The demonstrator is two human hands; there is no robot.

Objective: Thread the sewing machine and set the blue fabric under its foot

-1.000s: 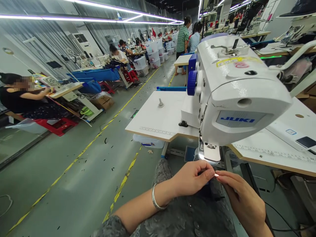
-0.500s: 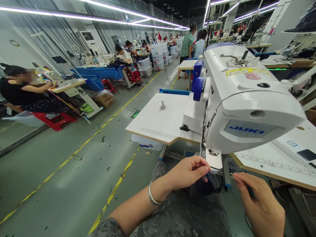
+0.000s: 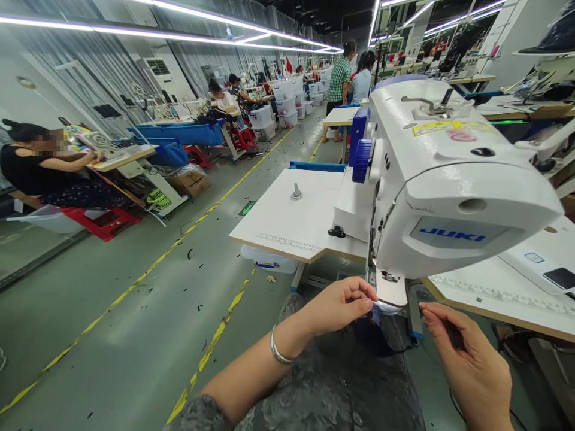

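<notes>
Cloth (image 3: 380, 336) of dark blue colour hung at the near end of the white sewing machine (image 3: 467, 179), and its upper part was at the left hand (image 3: 344, 304). This hand pinched it between the thumb and the bent fingers, just beside the small plate (image 3: 392, 292) of the machine. The right hand (image 3: 471, 353) was apart, to the right of the plate, with thumb and forefinger pressed together at the tips; whether some thin thing was between them, I could not tell. One second earlier, the two hands met in front of the plate, with a small white thing between the fingertips. Since then the right hand had moved away to the right, and the left one had shifted a little to the left. Compared with half a second earlier, both hands kept almost the same places, but the cloth showed more clearly below. On the left, the white surface (image 3: 269, 209) with its grey knob (image 3: 296, 193) had not changed, and the silver bracelet (image 3: 279, 347) remained on the left wrist.
</notes>
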